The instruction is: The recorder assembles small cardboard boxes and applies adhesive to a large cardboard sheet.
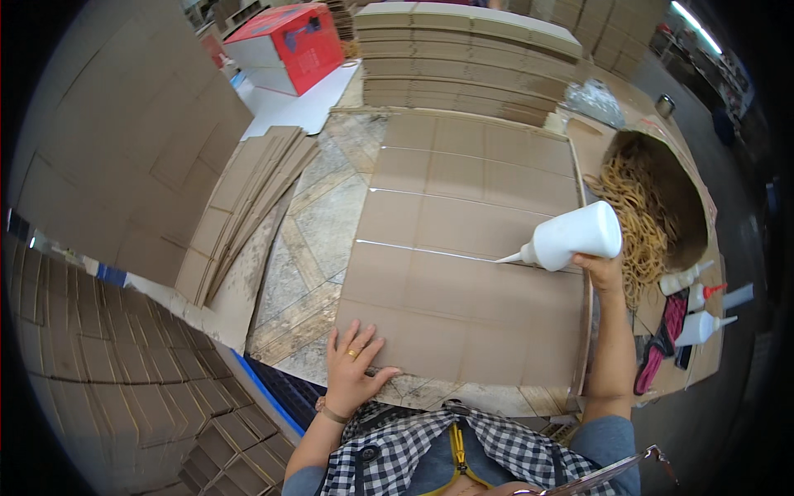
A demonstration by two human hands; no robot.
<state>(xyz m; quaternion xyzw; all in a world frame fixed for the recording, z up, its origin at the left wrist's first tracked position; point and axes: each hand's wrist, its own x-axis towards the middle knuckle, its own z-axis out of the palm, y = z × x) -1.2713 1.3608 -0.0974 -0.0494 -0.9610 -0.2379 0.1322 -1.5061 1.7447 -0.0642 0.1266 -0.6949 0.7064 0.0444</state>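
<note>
On the far left, stacks of flattened cardboard (107, 388) filled the floor, and a fanned pile of cut sheets (248, 207) leaned beside the worn patterned floor (322, 231). Then came the left hand (354, 368), fingers spread and palm pressed flat on the near edge of the overlapped cardboard sheets (463, 248), pinning them down. Those sheets lay shingled in the middle of the work area, thin bright lines running across them at each exposed edge. They looked light and stiff but likely to slide over one another, so a flat palm at the edge seemed the sound way to hold them. Further right, the right hand (605, 271) was wrapped around the base of a white squeeze bottle (571, 236), tilted with its nozzle touching the cardboard. The bottle seemed soft-walled, best held round its fat end. Beyond it sat a round bin of tan rubber bands (641, 215), and three more small bottles (695, 306) lay at the right.
</note>
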